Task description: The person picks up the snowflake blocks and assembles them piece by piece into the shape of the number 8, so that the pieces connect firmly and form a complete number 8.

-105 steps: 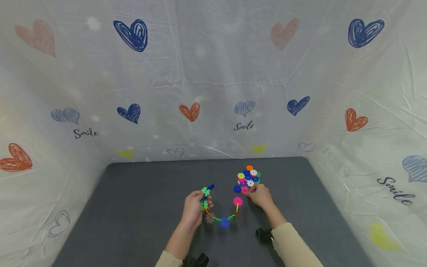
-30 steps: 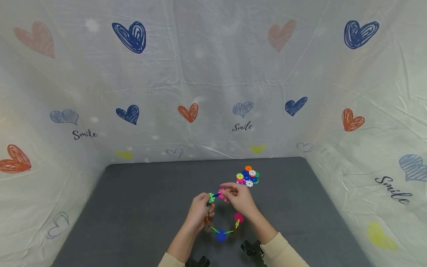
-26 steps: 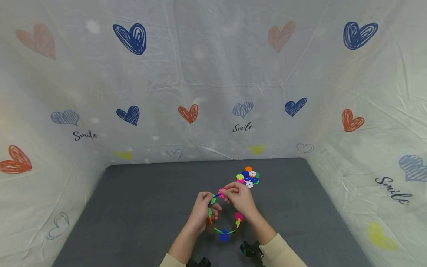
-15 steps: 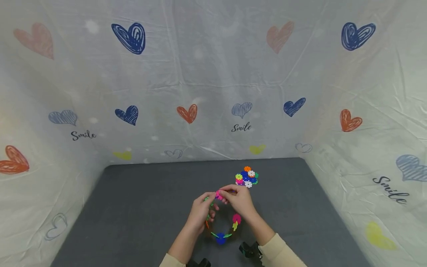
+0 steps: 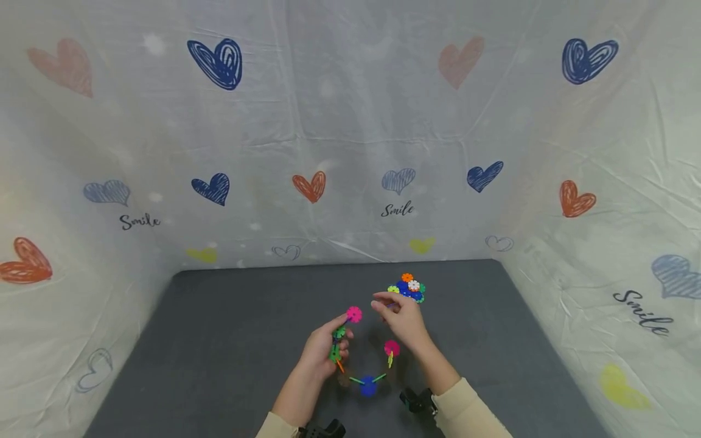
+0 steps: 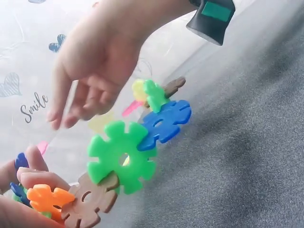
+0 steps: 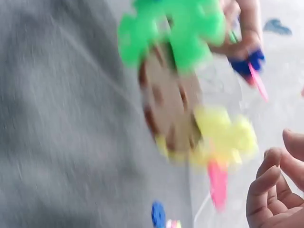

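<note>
Fingers (image 5: 344, 345) of the left hand (image 5: 316, 349) grip a chain (image 5: 368, 385) of flower-shaped interlocking plastic discs near its upper pink disc (image 5: 354, 314). The chain sags in a U above the gray tabletop (image 5: 246, 340), ending in a second pink disc (image 5: 391, 348). The right hand (image 5: 406, 317) is free, loosely bent, partly hiding a multicolored disc pile (image 5: 408, 288) beyond.

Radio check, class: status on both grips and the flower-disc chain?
Left grip holding the chain; right grip looks empty, apart from it. Chain open, pink ends apart. Nothing seen blocking that gap.
</note>
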Motion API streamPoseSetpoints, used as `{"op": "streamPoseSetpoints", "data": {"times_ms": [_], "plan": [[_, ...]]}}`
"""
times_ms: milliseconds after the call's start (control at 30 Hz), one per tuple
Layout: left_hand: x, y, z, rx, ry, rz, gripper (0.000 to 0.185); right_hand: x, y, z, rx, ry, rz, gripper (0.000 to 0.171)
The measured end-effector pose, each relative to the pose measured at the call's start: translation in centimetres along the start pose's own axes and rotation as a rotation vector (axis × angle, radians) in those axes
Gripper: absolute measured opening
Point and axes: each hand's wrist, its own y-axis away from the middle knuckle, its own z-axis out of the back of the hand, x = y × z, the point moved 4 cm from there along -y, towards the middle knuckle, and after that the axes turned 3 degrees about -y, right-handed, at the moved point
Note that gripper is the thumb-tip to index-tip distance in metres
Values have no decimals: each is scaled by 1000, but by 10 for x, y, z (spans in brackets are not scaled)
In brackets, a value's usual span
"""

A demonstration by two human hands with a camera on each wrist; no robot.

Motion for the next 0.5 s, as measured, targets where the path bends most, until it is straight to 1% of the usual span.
{"op": "streamPoseSetpoints", "data": {"times_ms": [67,133,333,433,500], "plan": [[0,-1,1,-1,27,5,30,-6,-5,12,-24,20,-22,24],[-1,-1,1,6,55,18,32,-15,-10,24,-44,51,-49,26],[0,0,1,31,160,81,32,-55,-25,57,-120,132,-177,32],[0,1,1,28,193,97,29,-72,-30,71,-154,195,-229,33],[0,1,0,25,204,100,27,-80,-35,78,-183,244,-246,33]]}}
